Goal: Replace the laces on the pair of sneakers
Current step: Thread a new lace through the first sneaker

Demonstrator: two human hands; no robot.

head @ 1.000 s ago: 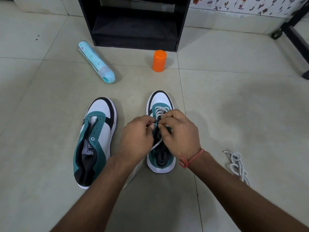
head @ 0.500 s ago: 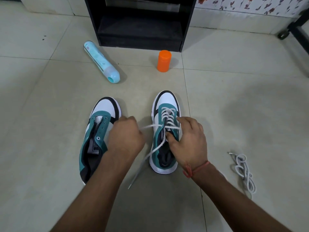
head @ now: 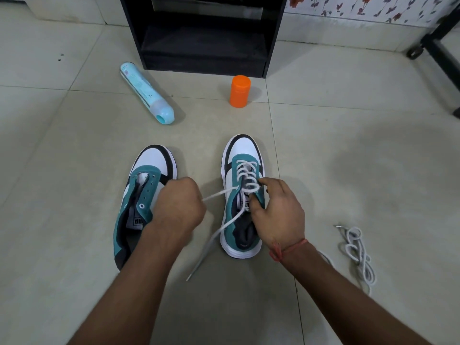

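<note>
Right sneaker (head: 242, 195) upright on tiled floor (head: 348, 145), white lace (head: 245, 176) threaded partway up eyelets; left sneaker (head: 139, 202) beside it, unlaced, tongue exposed. Left hand (head: 178, 205) fisted around lace end, strand taut across to right sneaker eyelet. Right hand (head: 276, 210) on right sneaker, fingers curled pinching lace at tongue; other lace end trails loose on floor. Spare lace (head: 358, 255) bundled on floor, well right of sneakers. Blue bottle (head: 146, 93) lying down, orange container (head: 239, 91) upright, both near black cabinet (head: 204, 33)

one head-worn view looks steeply down and forward, close over the tiled floor (head: 348, 145).
</note>
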